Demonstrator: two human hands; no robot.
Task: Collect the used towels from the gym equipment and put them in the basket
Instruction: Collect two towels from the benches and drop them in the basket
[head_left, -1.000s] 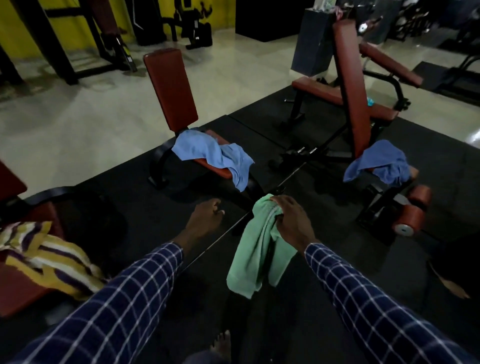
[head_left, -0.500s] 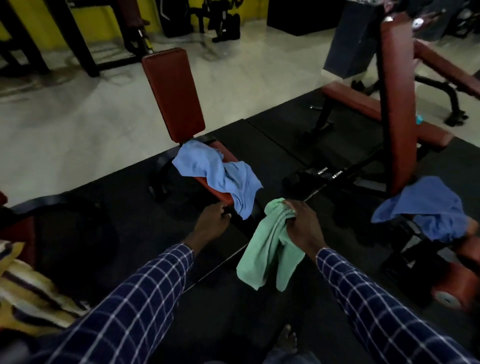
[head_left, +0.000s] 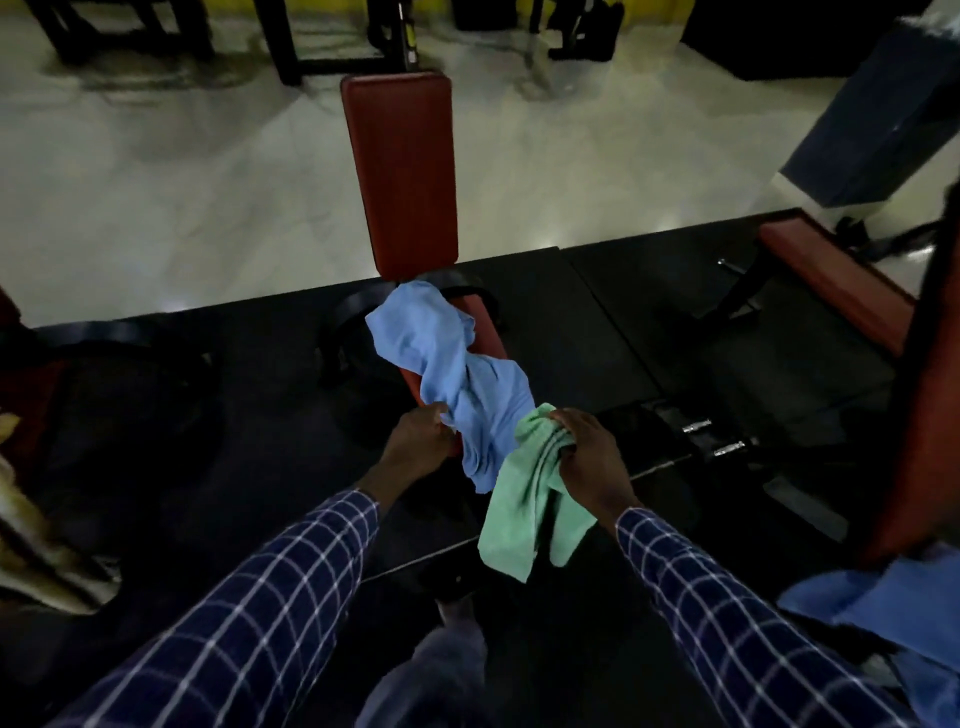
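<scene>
A light blue towel (head_left: 457, 374) lies draped over the red seat of an upright bench (head_left: 400, 171) in the middle of the view. My left hand (head_left: 415, 441) pinches the towel's lower left edge. My right hand (head_left: 587, 452) is shut on a green towel (head_left: 530, 509) that hangs down beside the blue one. A second blue towel (head_left: 883, 603) lies on equipment at the lower right. A yellow and white striped towel (head_left: 31, 551) shows at the left edge, blurred. No basket is in view.
Black rubber mats (head_left: 597, 322) cover the floor around the bench, with pale tiles (head_left: 182, 197) beyond. A red padded machine (head_left: 841, 291) with black frame stands at the right. Dark equipment frames line the far wall. My foot shows below the towels.
I have stepped closer to the middle bench. My left hand has reached forward and taken hold of the light blue towel's edge. My right hand keeps the green towel.
</scene>
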